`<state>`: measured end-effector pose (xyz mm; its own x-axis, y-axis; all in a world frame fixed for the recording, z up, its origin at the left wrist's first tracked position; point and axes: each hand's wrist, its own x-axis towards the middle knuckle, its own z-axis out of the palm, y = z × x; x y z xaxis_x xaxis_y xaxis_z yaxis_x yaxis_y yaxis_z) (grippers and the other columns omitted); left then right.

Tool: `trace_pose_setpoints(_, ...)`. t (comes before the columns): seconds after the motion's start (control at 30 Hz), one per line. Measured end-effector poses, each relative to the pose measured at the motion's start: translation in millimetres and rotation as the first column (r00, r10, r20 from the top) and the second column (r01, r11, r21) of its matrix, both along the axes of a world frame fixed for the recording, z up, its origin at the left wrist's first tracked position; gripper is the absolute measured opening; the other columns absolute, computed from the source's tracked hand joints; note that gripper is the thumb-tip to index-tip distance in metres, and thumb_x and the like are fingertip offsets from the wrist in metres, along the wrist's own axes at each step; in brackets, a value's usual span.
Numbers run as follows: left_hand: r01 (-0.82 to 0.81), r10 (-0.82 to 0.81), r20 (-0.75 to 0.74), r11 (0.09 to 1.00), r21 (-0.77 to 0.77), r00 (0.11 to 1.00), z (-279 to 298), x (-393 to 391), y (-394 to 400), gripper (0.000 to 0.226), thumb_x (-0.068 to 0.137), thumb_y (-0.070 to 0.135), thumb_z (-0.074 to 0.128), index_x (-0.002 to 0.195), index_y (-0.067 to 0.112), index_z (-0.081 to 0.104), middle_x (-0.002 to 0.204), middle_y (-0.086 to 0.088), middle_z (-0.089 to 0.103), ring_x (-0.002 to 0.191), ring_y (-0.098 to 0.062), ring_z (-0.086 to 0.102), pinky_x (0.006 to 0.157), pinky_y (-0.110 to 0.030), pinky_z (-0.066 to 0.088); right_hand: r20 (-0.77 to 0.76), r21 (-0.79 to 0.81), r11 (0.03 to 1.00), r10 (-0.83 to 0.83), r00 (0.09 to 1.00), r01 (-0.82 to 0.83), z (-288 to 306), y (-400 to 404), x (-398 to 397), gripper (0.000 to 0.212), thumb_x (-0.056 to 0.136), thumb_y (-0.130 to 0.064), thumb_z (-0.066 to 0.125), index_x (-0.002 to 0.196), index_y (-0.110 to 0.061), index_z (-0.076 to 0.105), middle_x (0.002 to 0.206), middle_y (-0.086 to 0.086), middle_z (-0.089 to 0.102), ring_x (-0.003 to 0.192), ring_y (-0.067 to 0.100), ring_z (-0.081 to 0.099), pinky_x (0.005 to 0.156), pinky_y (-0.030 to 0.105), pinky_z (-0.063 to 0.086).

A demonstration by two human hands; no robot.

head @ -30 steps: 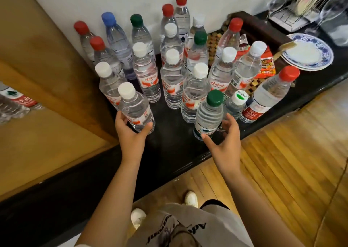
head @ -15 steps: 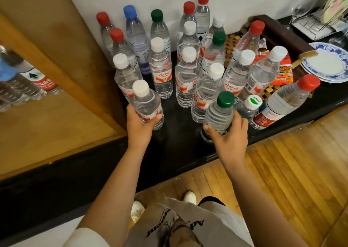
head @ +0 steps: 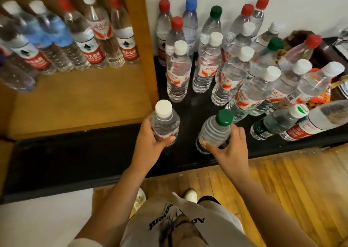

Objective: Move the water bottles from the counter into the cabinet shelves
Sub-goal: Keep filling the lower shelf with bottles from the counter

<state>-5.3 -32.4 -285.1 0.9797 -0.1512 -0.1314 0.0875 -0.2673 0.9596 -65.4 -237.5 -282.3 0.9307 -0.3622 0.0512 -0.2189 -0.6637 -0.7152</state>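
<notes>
My left hand grips a white-capped water bottle lifted off the black counter, close to the cabinet's side panel. My right hand grips a green-capped bottle near the counter's front edge. Several more bottles with white, red, green and blue caps stand crowded on the counter behind them. To the left, the wooden cabinet shelf holds several bottles along its back.
The cabinet's wooden side panel separates the shelf from the counter. A dark tray and an orange snack packet sit at the far right. Wooden floor and my shoes lie below.
Both hands have closed round their bottles and drawn them toward me and up. The view has swung left, bringing the cabinet shelf and its bottles into sight.
</notes>
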Motion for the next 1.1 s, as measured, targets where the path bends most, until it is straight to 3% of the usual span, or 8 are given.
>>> trace_pose_setpoints(0.13,-0.074,0.074,-0.002,0.997,-0.016,0.997,3,-8,49,0.07,0.071,0.009,0.076,0.115,0.047,0.037,0.128,0.011,0.049,0.125,-0.009,0.046,0.107,-0.037,0.039,-0.011,0.051,0.991,0.121,0.993,-0.121,3,57,8,0.074,0.066,-0.036,0.08,0.127,-0.018,0.042,0.113,0.0,0.046,0.091,-0.012,0.033,0.076,0.012,0.036)
trace_pose_setpoints(0.33,-0.253,0.253,-0.005,0.964,-0.087,0.967,1,-12,127,0.065,0.071,0.003,0.075,0.12,0.027,0.04,0.119,0.008,0.055,0.114,-0.002,0.054,0.099,-0.028,0.045,0.031,0.125,0.94,0.316,0.948,-0.317,2,138,29,0.071,0.067,-0.033,0.079,0.125,-0.02,0.041,0.109,-0.005,0.042,0.099,-0.023,0.037,0.071,0.006,0.039)
trace_pose_setpoints(0.47,-0.345,0.348,0.031,0.935,-0.076,0.937,0,-9,175,0.06,0.072,0.004,0.073,0.123,0.016,0.042,0.112,0.014,0.057,0.104,0.006,0.056,0.087,-0.012,0.047,0.046,0.12,0.914,0.385,0.922,-0.388,0,179,49,0.07,0.067,-0.035,0.079,0.124,-0.02,0.042,0.109,-0.007,0.043,0.099,-0.019,0.04,0.074,0.006,0.041)
trace_pose_setpoints(0.63,-0.381,0.392,0.123,0.919,-0.103,0.912,12,10,229,0.057,0.071,0.012,0.073,0.119,0.022,0.044,0.112,0.018,0.056,0.104,0.011,0.055,0.082,-0.006,0.043,0.059,0.103,0.893,0.435,0.899,-0.439,4,218,81,0.064,0.065,-0.037,0.079,0.118,-0.024,0.045,0.102,-0.018,0.046,0.095,-0.012,0.041,0.079,0.003,0.034)
trace_pose_setpoints(0.7,-0.394,0.407,0.175,0.913,-0.108,0.897,19,25,247,0.059,0.072,0.016,0.073,0.124,0.012,0.044,0.114,0.017,0.056,0.106,0.01,0.055,0.084,-0.006,0.043,0.093,0.094,0.889,0.441,0.893,-0.448,10,232,93,0.063,0.065,-0.037,0.079,0.117,-0.025,0.046,0.1,-0.022,0.044,0.095,-0.012,0.041,0.08,0.001,0.034)
trace_pose_setpoints(0.83,-0.467,0.471,0.222,0.881,-0.074,0.854,26,59,272,0.067,0.071,0.016,0.076,0.128,0.009,0.042,0.112,0.019,0.054,0.102,0.014,0.053,0.087,-0.008,0.043,0.162,0.059,0.88,0.456,0.875,-0.47,24,261,123,0.064,0.066,-0.033,0.08,0.12,-0.018,0.049,0.099,-0.024,0.043,0.102,0.007,0.047,0.084,0.017,0.039)
trace_pose_setpoints(0.97,-0.553,0.544,0.211,0.833,-0.023,0.812,23,86,282,0.07,0.068,0.021,0.08,0.126,0.01,0.043,0.117,0.006,0.055,0.109,-0.008,0.055,0.091,-0.023,0.044,0.194,0.064,0.885,0.442,0.875,-0.461,28,285,156,0.065,0.065,-0.032,0.081,0.12,-0.016,0.05,0.098,-0.02,0.044,0.099,0.002,0.042,0.08,0.012,0.034)
trace_pose_setpoints(1.1,-0.617,0.6,0.208,0.787,0.019,0.772,17,107,285,0.066,0.063,0.019,0.083,0.116,0.012,0.045,0.11,0.008,0.052,0.103,-0.008,0.052,0.08,-0.011,0.04,0.183,0.111,0.897,0.404,0.896,-0.427,22,303,181,0.069,0.063,-0.027,0.083,0.122,-0.015,0.049,0.098,-0.025,0.039,0.098,-0.003,0.039,0.083,0.01,0.034)
